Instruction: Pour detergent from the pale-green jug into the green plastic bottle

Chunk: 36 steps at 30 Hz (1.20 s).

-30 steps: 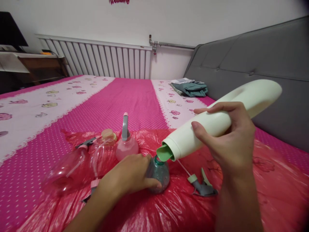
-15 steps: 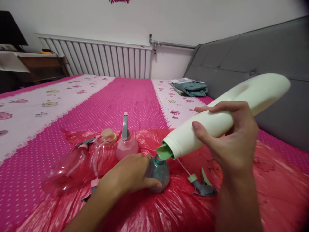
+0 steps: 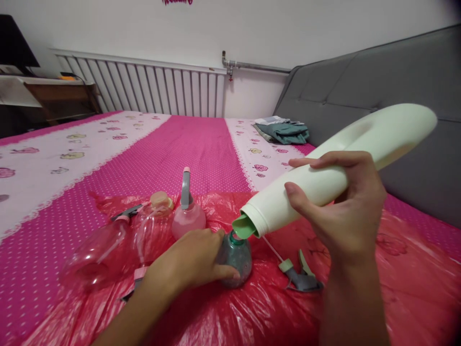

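My left hand [image 3: 198,259] is wrapped round a small clear green spray bottle [image 3: 237,262], which stands upright with its neck uncovered. In my right hand [image 3: 338,202] is a large pale green detergent jug [image 3: 298,202], tilted with its bottom end raised to the right. The jug's green pouring spout [image 3: 243,227] sits right over the small bottle's mouth. I cannot make out any liquid stream. To the right of the bottle, a grey and green trigger sprayer head [image 3: 300,276] with a thin tube lies on the red plastic sheet [image 3: 252,317].
Left of my hand lie clear pink spray bottles [image 3: 97,254], and a round pink spray bottle [image 3: 189,221] stands behind it. A peach cap [image 3: 161,198] is nearby. Folded clothes [image 3: 284,130] rest by the grey headboard [image 3: 360,77]. A radiator [image 3: 144,86] lines the wall.
The jug's raised bottom end has tipped up very slightly. The view has shifted a little; both hands keep their grip and the bottle stays in place.
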### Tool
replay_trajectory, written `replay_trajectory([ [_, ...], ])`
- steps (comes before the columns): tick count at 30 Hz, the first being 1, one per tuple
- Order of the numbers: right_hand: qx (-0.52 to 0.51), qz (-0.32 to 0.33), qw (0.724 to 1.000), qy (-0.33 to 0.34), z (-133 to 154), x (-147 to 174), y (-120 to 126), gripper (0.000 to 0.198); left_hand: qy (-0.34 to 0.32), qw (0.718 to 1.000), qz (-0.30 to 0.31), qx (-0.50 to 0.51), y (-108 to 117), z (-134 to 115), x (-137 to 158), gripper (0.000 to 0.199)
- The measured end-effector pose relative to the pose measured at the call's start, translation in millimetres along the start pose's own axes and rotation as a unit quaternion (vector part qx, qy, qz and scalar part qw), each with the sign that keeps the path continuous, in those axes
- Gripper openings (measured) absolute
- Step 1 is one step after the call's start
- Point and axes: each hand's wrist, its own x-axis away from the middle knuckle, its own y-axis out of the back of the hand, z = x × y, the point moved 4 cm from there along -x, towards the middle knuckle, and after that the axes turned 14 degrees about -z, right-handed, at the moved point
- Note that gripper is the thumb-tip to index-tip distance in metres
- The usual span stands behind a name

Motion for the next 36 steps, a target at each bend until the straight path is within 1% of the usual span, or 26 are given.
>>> replay_trajectory([
  [9, 0.003, 0.001, 1.000, 0.016, 0.1, -0.9, 0.1, 0.046, 0.000, 1.000, 0.003, -0.005, 0.4, -1.4, -1.1, 0.048],
  [13, 0.002, 0.000, 0.999, 0.034, 3.9, -0.3, 0.9, 0.045, 0.002, 1.000, 0.001, -0.005, 0.3, -1.0, -1.0, 0.048],
  [17, 0.004, -0.001, 1.000, 0.029, 5.6, 0.3, -0.4, 0.044, -0.002, 1.000, 0.000, -0.002, 1.0, -0.8, -0.4, 0.051],
  [20, 0.007, 0.001, 1.000, 0.026, 5.3, 0.8, -1.0, 0.044, -0.003, 1.000, 0.002, 0.000, 1.7, -1.3, -0.4, 0.048],
  [27, 0.009, -0.003, 0.999, 0.035, 6.7, 0.1, 1.5, 0.044, 0.001, 1.000, 0.001, 0.004, 1.3, -1.4, 0.6, 0.049],
  [36, -0.001, -0.006, 0.999, 0.044, 7.5, 0.2, -1.3, 0.045, -0.002, 1.000, 0.004, -0.004, 1.2, -1.3, 0.0, 0.047],
])
